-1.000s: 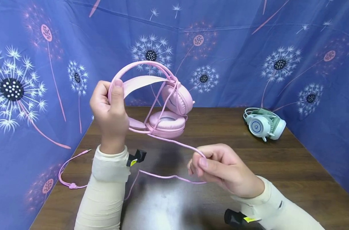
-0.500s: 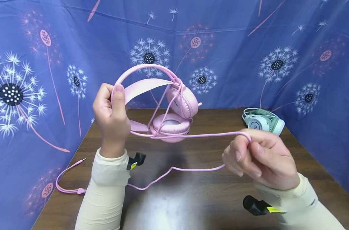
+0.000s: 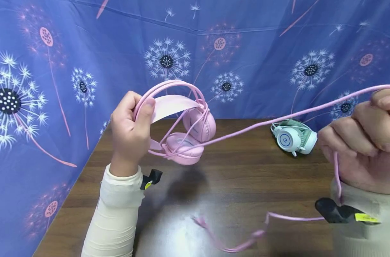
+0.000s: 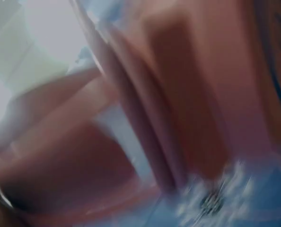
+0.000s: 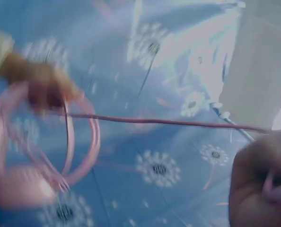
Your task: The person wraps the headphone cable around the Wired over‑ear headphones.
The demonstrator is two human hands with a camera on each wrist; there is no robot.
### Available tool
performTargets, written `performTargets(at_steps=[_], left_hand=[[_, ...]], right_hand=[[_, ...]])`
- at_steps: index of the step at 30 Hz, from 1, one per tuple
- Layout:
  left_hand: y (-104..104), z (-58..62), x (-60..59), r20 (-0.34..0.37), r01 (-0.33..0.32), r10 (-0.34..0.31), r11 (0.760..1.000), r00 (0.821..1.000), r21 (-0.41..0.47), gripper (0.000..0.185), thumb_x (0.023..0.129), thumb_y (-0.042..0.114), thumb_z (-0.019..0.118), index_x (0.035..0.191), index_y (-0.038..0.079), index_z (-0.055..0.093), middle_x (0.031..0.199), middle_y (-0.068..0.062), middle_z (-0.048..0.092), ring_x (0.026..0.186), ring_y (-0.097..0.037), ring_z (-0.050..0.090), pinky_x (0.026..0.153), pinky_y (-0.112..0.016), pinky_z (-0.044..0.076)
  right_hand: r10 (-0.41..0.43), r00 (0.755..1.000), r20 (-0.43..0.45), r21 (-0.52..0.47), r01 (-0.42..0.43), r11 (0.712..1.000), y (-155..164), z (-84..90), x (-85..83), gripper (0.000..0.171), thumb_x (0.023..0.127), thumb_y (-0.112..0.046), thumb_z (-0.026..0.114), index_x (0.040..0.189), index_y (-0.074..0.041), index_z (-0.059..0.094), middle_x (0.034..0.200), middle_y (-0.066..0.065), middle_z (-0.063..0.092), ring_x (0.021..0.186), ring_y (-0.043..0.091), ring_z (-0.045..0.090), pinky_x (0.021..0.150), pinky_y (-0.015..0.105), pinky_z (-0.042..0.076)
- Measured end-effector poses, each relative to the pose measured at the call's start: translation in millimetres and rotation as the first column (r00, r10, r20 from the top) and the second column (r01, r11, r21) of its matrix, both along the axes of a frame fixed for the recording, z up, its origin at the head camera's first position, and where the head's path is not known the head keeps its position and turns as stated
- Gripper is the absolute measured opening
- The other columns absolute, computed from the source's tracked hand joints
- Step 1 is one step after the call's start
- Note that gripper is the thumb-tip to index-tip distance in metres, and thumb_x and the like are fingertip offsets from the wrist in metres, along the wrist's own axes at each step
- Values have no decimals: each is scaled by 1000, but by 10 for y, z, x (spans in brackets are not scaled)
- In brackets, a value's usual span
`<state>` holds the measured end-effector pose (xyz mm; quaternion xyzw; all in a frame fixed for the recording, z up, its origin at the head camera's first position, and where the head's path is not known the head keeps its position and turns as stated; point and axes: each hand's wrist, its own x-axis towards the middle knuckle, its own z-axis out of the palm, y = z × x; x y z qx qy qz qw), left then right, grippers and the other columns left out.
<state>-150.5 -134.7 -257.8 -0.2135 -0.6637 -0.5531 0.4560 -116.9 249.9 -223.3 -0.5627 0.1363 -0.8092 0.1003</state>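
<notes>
Pink headphones [image 3: 185,159] hang above the table, their headband gripped by my left hand [image 3: 130,132] with the thumb over the near side. Strands of the pink cable [image 3: 259,124] wrap around the band and ear cups. From there the cable runs taut, rising to my right hand [image 3: 368,139] at the right edge, whose curled fingers hold it. Below that hand the cable drops and trails back to a forked plug end [image 3: 199,222], blurred, low over the table front. In the right wrist view the headphones [image 5: 24,187] are blurred; the left wrist view is mostly smeared pink.
A second pair of headphones [image 3: 286,140], white and green, lies at the back right of the brown wooden table [image 3: 240,171], beneath the stretched cable in the head view. Blue dandelion-print cloth [image 3: 262,64] surrounds the table at the back and sides.
My right hand has swept right and up, drawing out a longer length of cable. The plug end has slid from the table's left side to the front middle. My left hand shifts slightly right.
</notes>
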Motion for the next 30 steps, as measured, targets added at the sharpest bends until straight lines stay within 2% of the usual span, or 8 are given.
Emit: performTargets(at_steps=[3,7,9,14,17,25,28,30], left_hand=[[-24,-29,-51,62,89,-86,995,994,-47,37,101,24,64,76,0,53,60,2,42,56,-13,38,47,-26,27],[-43,-31,-75,130,270,-263,962,956,-36,34,102,16,61,75,-2,51,60,2,38,56,-13,35,49,-26,27],[-42,-15,-54,165,375,-372,927,914,11,33,102,12,59,74,-3,50,59,1,36,55,-14,34,48,-26,26],[-30,40,59,244,565,-579,815,778,129,29,103,10,55,76,3,47,57,-1,34,48,-18,28,41,-29,20],[-12,63,114,286,637,-660,749,694,182,28,102,7,56,76,6,45,58,0,36,45,-16,26,40,-30,17],[65,42,131,288,811,-868,486,405,324,32,107,13,49,77,9,39,54,-1,34,40,-13,25,49,-31,28],[69,34,138,276,829,-890,443,362,342,32,107,19,54,79,9,41,57,0,41,40,-12,27,45,-29,27],[68,31,145,244,832,-904,422,352,360,32,105,23,59,80,10,43,63,0,47,40,-11,28,39,-26,23]], right_hand=[[-266,961,72,119,256,959,70,191,36,57,115,-30,22,111,22,46,54,-4,28,48,10,27,52,26,25],[-627,779,9,234,608,759,62,426,-31,36,109,0,34,100,32,49,54,4,28,47,11,24,48,22,17],[-797,601,-64,229,786,574,55,512,-98,29,104,9,45,95,36,52,52,6,31,47,11,23,48,21,15],[-959,-78,-273,150,981,-122,92,550,-298,26,93,4,70,86,28,66,52,-1,47,46,7,28,47,17,19],[-900,-273,-341,119,937,-329,130,484,-402,24,92,0,73,85,23,71,58,-8,58,47,3,31,48,14,22],[-885,-297,-359,161,914,-372,141,276,-632,26,95,-8,74,90,18,74,70,-10,70,50,4,37,51,17,26],[-891,-318,-324,183,903,-389,127,205,-674,27,96,-12,74,92,15,76,67,-9,66,52,6,34,52,20,24],[-925,-281,-257,203,920,-336,108,147,-707,29,97,-13,74,92,16,75,59,-7,57,51,7,31,51,20,21]])
